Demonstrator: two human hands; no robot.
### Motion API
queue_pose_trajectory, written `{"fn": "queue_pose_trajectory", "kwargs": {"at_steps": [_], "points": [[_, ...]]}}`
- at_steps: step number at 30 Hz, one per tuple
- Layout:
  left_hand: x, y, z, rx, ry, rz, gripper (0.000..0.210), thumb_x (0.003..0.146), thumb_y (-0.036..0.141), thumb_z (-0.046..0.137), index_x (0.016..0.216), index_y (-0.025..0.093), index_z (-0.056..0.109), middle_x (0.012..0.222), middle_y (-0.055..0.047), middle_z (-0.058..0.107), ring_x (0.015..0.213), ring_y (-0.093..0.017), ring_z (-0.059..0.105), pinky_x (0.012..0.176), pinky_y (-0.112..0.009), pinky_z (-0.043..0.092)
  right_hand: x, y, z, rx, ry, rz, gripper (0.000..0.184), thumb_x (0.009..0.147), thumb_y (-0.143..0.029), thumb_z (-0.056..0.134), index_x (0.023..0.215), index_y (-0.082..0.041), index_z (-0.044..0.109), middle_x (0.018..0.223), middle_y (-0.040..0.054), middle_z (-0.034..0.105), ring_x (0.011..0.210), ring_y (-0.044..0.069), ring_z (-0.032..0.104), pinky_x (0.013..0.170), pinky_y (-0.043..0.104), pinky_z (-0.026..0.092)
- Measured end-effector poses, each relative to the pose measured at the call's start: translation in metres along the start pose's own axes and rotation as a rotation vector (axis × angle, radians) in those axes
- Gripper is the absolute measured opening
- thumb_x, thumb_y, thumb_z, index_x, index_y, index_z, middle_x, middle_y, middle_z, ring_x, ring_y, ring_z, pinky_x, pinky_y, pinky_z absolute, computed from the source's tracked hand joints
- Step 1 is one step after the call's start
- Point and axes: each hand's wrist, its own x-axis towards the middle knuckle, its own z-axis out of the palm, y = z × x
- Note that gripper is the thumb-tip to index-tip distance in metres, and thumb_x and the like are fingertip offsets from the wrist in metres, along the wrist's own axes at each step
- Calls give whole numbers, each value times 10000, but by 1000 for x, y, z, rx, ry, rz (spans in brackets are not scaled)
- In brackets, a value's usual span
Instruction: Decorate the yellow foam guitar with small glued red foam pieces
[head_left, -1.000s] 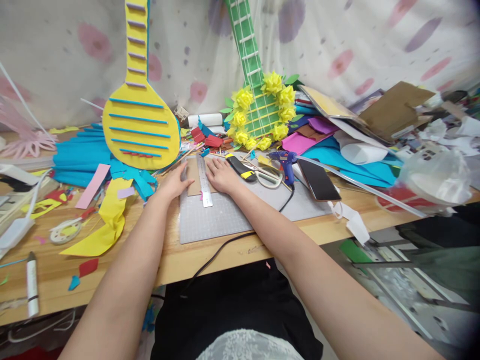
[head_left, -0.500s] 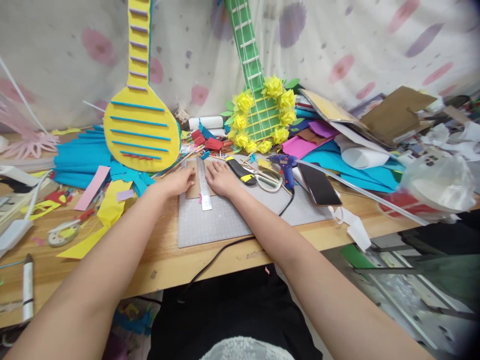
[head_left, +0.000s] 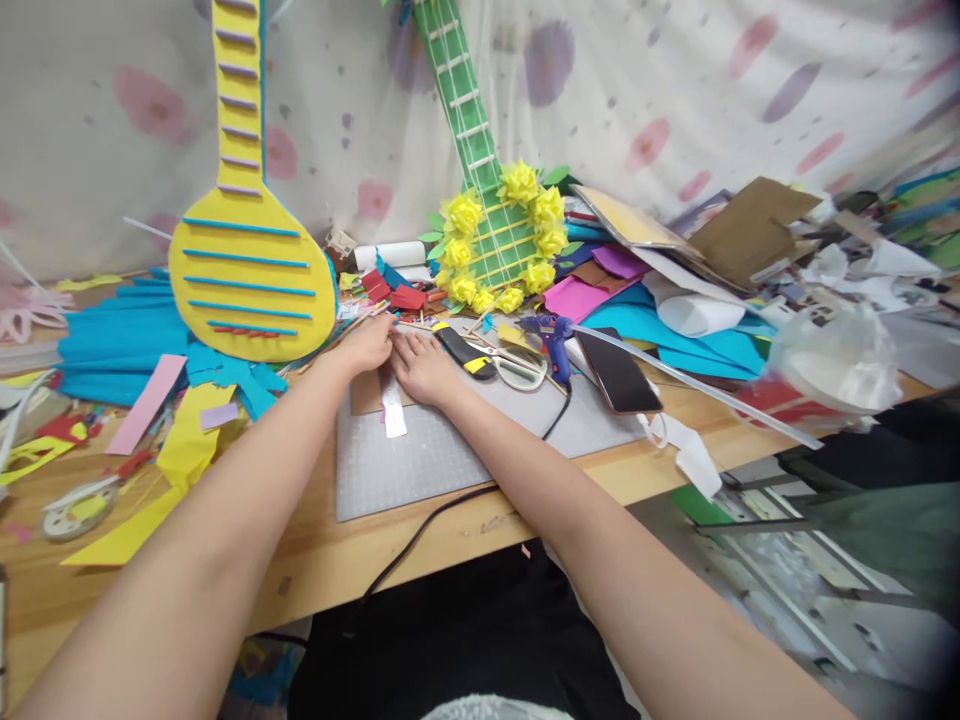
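Note:
A metal ruler (head_left: 394, 414) lies lengthwise across a piece of brown cardboard (head_left: 365, 393) on a grey cutting mat (head_left: 420, 465). My right hand (head_left: 424, 370) is spread flat beside and partly over the ruler, its fingers pointing away from me. Against its fingertips, my left hand (head_left: 366, 345) is bent over the far part of the cardboard and ruler. Its fingers are drawn together, and what they hold, if anything, is hidden. Right of my hands lie a black-and-yellow utility knife (head_left: 463, 350) and scissors (head_left: 519, 370).
A blue glue gun (head_left: 553, 345) and a phone (head_left: 619, 370) lie to the right. Behind stand a yellow paper guitar (head_left: 251, 275) and a green one (head_left: 502, 245) with yellow flowers. Paper scraps crowd both sides. A black cable (head_left: 420, 530) crosses the table's front edge.
My left hand has moved right, from the cardboard's left side to the ruler, and now meets my right hand. My right hand has shifted slightly over the ruler. The view has turned right.

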Motion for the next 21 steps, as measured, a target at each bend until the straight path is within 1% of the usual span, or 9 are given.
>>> {"fn": "queue_pose_trajectory", "kwargs": {"at_steps": [3,5,6,8,10,12,15,19,21], "points": [[14,-4,0,-3,-44,-118,709,675,105,464,1372,101,341,1362,-139,457,1295,-250,371,1062,-352,295,0,0,-1,8,-16,3,521,931,-386,297,1364,-113,391,1421,157,373,1329,272,309,1089,433,192],[14,-5,-4,9,-17,-127,748,683,102,457,1405,71,261,1411,-157,387,1321,-252,332,1071,-354,284,0,0,-2,12,-19,-3,523,929,-384,303,1367,-112,388,1419,157,376,1326,280,313,1088,434,197],[11,-4,-7,15,10,-113,728,702,108,441,1406,80,258,1415,-151,383,1316,-245,343,1069,-353,290,0,0,-2,13,-16,-7,523,929,-382,302,1370,-112,383,1417,157,378,1324,282,315,1087,434,200],[1,-1,-12,34,61,-82,640,747,135,409,1381,132,322,1390,-120,426,1279,-233,401,1053,-353,318,0,0,-2,14,-9,-11,526,929,-381,301,1372,-108,380,1416,162,377,1326,284,310,1088,437,197],[-13,3,-13,79,55,-62,555,777,193,417,1331,158,397,1350,-115,473,1245,-242,441,1036,-359,338,0,1,-1,14,-12,-11,523,929,-376,300,1364,-101,393,1421,169,368,1333,283,299,1091,441,189],[-26,7,-11,127,-20,-29,561,781,301,472,1311,128,411,1344,-144,471,1260,-270,418,1048,-378,316,0,2,0,11,-33,-14,518,926,-369,309,1354,-94,408,1428,173,353,1338,285,289,1094,446,180],[-39,8,-7,177,-169,-12,692,788,440,465,1350,54,343,1410,-195,370,1330,-300,303,1084,-406,236,0,3,0,0,-58,-20,517,924,-368,311,1349,-94,415,1438,166,337,1342,283,281,1098,445,173],[-43,3,-8,229,-341,8,870,767,532,444,1401,-15,209,1479,-233,185,1379,-307,163,1106,-392,158,0,2,-1,1,-63,-8,506,941,-341,244,1354,-98,407,1438,154,341,1343,272,285,1096,446,179],[-43,1,-11,241,-391,33,965,738,601,434,1409,-35,160,1489,-241,119,1388,-308,110,1113,-381,133,0,2,-1,-1,-62,-10,497,943,-306,229,1358,-94,401,1437,153,344,1341,272,287,1093,444,186]]}}
